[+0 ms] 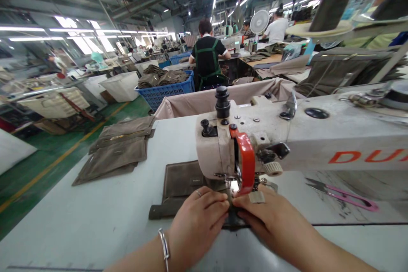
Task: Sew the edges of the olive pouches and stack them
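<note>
I see the fingers (211, 207) of the left hand (199, 219) bent onto the brown fabric piece (180, 180); whether they pinch or merely press, I cannot tell. The right hand (274, 214) touches it too, partly covered by the red guard (247, 163), its grip equally unclear. The fabric spreads toward ten o'clock, one corner lost under the sewing machine (208, 153), whose lettering (366, 157) is cut off at two. Pink snips (350, 197) lie at three; brown pouches (119, 148) overlap on the tabletop (92, 229) at ten.
</note>
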{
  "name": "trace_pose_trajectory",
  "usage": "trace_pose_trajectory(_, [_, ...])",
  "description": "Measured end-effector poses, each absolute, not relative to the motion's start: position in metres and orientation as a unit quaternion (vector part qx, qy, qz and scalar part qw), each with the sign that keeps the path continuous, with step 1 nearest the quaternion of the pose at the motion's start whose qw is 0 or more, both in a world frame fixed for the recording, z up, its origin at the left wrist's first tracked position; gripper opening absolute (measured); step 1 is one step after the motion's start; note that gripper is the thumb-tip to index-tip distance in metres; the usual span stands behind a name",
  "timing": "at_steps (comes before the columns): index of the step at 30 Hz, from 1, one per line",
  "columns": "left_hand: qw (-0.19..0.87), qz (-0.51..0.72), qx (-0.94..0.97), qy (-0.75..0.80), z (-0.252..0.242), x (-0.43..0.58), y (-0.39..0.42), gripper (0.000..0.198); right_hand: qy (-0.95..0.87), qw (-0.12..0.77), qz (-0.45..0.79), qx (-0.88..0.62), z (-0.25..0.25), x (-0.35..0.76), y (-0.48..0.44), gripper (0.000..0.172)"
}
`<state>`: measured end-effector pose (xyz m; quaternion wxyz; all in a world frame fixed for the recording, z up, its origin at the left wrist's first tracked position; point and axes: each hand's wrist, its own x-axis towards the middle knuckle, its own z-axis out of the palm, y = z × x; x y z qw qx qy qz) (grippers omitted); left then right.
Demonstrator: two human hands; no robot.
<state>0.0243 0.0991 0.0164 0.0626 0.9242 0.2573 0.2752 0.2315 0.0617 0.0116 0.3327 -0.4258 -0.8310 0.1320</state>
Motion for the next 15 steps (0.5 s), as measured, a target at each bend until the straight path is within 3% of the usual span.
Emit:
trace_pose_trajectory(6, [0.015,0.28,0.927,0.249,0.021,0.031,0.097,0.028,-0.829,0.373,0.089,-0.407,0.012,0.23,0.064,0.022])
trace_pose_trajectory(15, [0.01,0.272,0.927,0.259,0.019,0.034,0.112,0.023,-0.829,0.353,0.032,-0.433,0.005,0.228,0.073,0.021])
